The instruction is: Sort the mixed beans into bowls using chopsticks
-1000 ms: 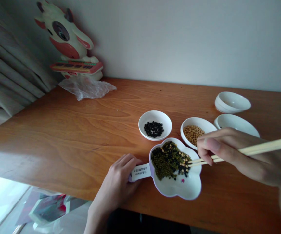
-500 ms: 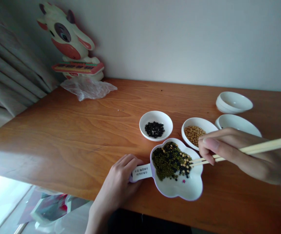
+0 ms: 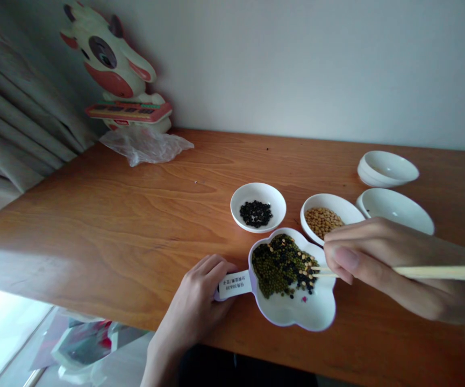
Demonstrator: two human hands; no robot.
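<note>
My left hand point(image 3: 200, 295) is closed round the labelled handle of a white, purple-rimmed, flower-shaped scoop point(image 3: 316, 312). Mixed beans lie in the scoop: small green mung beans point(image 3: 268, 271), black beans point(image 3: 286, 251) and some yellow soybeans point(image 3: 307, 264). Wooden chopsticks point(image 3: 437, 272) are pinched in my right hand point(image 3: 393, 263), their tips among the yellow and black beans at the scoop's right side. Whether a bean is gripped between the tips I cannot tell. Just beyond the scoop stand a white bowl point(image 3: 236, 212) of black beans and a white bowl point(image 3: 351, 207) of soybeans, partly behind my right hand.
Two more white bowls stand at the right: one near my right hand point(image 3: 401, 207), one farther back point(image 3: 389, 169). A cow-shaped toy keyboard point(image 3: 129, 107) and a clear plastic bag point(image 3: 147, 146) are at the back left. The wooden table's point(image 3: 115, 242) front edge runs below my left hand.
My right hand has shifted slightly left and down, and the chopsticks lie closer to level. Their tips stay among the beans. My left hand and the scoop have hardly moved.
</note>
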